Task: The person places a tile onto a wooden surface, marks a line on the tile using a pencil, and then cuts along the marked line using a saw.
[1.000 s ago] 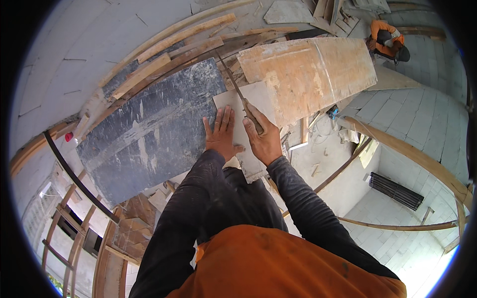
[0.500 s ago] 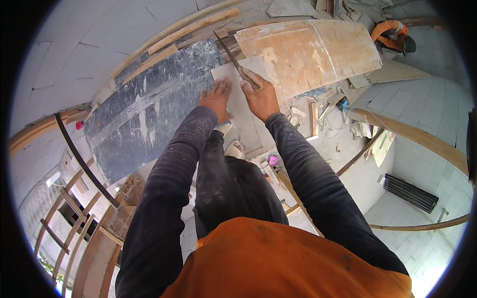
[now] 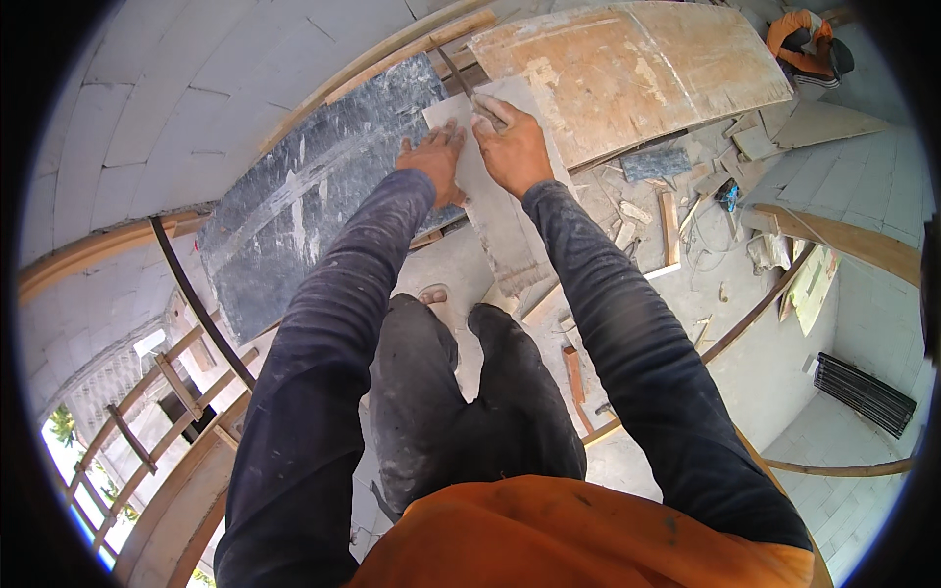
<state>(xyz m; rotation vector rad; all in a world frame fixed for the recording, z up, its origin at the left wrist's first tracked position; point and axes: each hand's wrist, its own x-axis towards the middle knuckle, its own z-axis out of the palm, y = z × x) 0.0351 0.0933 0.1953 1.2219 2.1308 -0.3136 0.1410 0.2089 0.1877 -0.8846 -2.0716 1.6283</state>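
A long light-grey board (image 3: 510,211) lies across the gap between a dark blue, paint-streaked panel (image 3: 328,181) and a tan plywood sheet (image 3: 637,78). My left hand (image 3: 436,162) presses flat on the board's left edge, its fingers spread. Just to its right, my right hand (image 3: 515,147) is closed round the handle of what looks like a handsaw (image 3: 455,73). Its narrow dark blade points away from me, over the far end of the board. The blade's teeth cannot be made out.
A crouching person (image 3: 809,47) in orange is at the far right. Offcuts, a wood strip (image 3: 669,227), a blue tool (image 3: 727,194) and a cable litter the floor. Timber rails (image 3: 858,240) run along the right, a wooden frame (image 3: 123,431) at left. A black grille (image 3: 863,392) lies lower right.
The view has shifted, so the panels and both hands appear higher. Less of the saw blade shows beyond my right hand. My legs have changed stance; the pink object is out of sight.
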